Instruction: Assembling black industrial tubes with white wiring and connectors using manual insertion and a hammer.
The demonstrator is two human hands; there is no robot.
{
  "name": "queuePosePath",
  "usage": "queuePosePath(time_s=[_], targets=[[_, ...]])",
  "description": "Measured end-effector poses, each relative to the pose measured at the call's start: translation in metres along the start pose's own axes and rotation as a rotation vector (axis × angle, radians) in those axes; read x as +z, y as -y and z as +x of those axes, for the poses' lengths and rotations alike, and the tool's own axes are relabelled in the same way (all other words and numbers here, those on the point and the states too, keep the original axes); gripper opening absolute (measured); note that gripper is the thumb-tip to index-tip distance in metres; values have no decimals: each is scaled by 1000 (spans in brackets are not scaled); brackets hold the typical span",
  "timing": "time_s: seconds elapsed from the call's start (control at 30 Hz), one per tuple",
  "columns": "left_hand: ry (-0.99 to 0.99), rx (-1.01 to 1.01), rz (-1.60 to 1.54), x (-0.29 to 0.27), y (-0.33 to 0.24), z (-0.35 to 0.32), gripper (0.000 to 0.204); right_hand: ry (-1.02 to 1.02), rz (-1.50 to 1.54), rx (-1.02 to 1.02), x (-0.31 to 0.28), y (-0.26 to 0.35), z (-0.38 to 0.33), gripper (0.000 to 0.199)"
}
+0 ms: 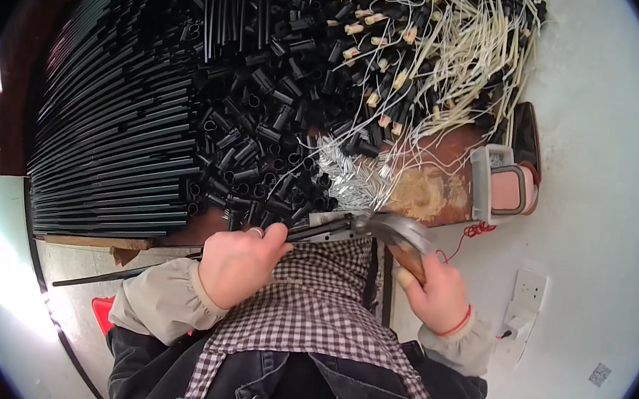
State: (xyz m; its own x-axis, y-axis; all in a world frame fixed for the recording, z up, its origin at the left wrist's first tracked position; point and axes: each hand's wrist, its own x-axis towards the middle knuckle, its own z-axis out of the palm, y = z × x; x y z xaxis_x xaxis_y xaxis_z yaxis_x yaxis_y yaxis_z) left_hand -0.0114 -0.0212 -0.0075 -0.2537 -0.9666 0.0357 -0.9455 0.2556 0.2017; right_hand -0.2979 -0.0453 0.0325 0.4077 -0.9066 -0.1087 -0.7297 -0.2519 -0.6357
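My left hand (240, 265) is closed in a fist around a thin black rod (135, 272), thumb up near the front, a ring showing on one finger. The rod runs out to the left past my sleeve, low over the floor, and its right end passes through my fist toward the hammer head. My right hand (441, 292) is wrapped tight around the brown handle of a hammer (397, 234); a red band sits on that wrist. The metal head lies just right of my left thumb, over a small grey metal piece (328, 227) at the near edge of the bench; whether head and piece touch I cannot tell.

Both hands sit close together over my checked apron (309, 306), which covers my lap.

Just beyond the hammer lies a small bunch of silvery pins (349, 175). Farther off, a big heap of short black tubes (266, 117) spreads across the bench. To the left, long black rods (118, 134) are stacked in a thick layer. At the far right of the heap lie pale wires (457, 51) with tan ends, tangled among the tubes.

To the right of the pins stands a grey and pink box (501, 186), a red string (470, 233) near it. On the floor at right is a white socket strip (525, 304).
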Motion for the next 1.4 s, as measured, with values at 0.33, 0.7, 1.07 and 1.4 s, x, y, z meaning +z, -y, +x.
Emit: queuePosePath(time_s=[0.33,0.7,1.07,1.4], targets=[[709,-201,-1507,-18,3,7,54,-130,-136,33,3,-11,31,52],[112,-485,-963,27,39,-125,13,-394,-630,735,-163,-154,216,58],[-206,-134,-1368,-95,70,16,14,-754,-643,261,-103,-111,199,28],[-273,-597,-106,-40,172,182,29,-447,-330,-440,-2,19,117,18]])
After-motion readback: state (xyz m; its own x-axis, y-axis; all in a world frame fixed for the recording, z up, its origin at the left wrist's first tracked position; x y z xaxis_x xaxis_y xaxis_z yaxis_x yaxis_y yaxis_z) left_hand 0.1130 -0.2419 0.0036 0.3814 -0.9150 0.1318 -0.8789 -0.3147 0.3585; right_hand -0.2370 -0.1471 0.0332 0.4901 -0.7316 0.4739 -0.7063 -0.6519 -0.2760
